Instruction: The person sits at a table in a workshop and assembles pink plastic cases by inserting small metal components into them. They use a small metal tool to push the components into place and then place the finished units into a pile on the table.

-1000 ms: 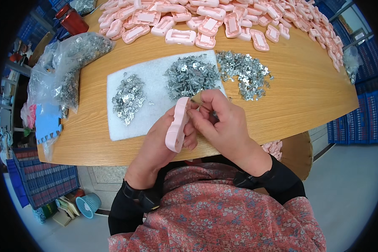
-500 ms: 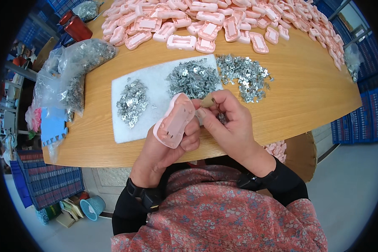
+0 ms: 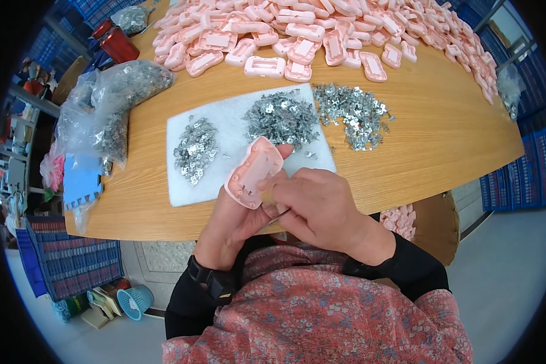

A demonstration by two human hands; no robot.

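Observation:
My left hand (image 3: 227,218) holds a pink plastic shell (image 3: 255,173) tilted up, its hollow inner side with small posts and slots facing me. Closed fingers of my right hand (image 3: 318,206) press at the shell's lower right edge. Out of that hand, below the shell, sticks a thin dark metal tool (image 3: 279,217); the rest of it is hidden, so its kind cannot be made out. Beyond my hands, a white foam sheet (image 3: 224,173) bears a small heap of metal clips (image 3: 195,151) and a larger clip heap (image 3: 280,118).
More loose clips (image 3: 358,115) lie on the wooden table (image 3: 443,133) right of the sheet. A large pile of pink shells (image 3: 303,36) covers the far side. At left are a clear bag of metal parts (image 3: 112,103), a red canister (image 3: 116,41) and a blue foam mat (image 3: 82,182).
My right hand has come down and left, from beside the shell's upper right to its lower right edge. The shell stays in my left hand, turned slightly.

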